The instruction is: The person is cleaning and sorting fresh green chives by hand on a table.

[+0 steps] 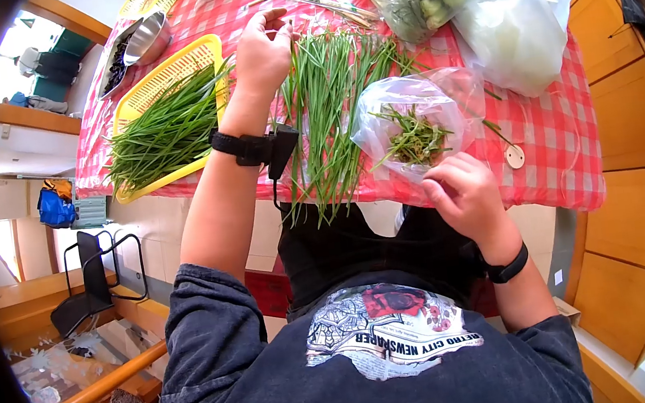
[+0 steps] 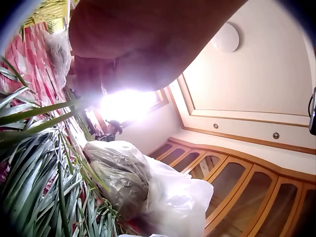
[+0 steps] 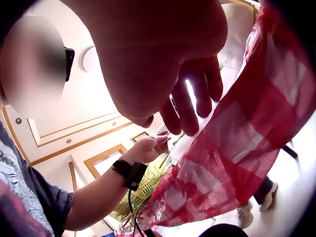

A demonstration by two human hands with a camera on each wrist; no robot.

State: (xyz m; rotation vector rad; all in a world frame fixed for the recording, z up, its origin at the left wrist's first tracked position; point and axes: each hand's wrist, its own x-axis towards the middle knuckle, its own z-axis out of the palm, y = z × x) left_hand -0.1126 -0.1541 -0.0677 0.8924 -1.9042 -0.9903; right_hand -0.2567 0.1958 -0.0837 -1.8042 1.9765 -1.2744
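Observation:
My left hand [image 1: 262, 52] is raised over the far end of a loose spread of garlic chives [image 1: 336, 111] on the table. Its thumb and forefinger come together, and in the left wrist view green blades [image 2: 42, 116] rise to those fingers, their ends lost in glare. My right hand [image 1: 466, 192] is at the near rim of a clear plastic bag [image 1: 458, 92] that contains green and yellowish trimmings [image 1: 415, 138]. In the right wrist view its fingers [image 3: 185, 116] hang relaxed and slightly apart, holding nothing.
A yellow basket [image 1: 217, 53] of chives stands left, with a metal bowl [image 1: 148, 39] behind it. Filled plastic bags [image 1: 515, 33] stand at the back right. Near the right edge of the checked tablecloth [image 1: 558, 148] lies a pale round disc [image 1: 515, 157].

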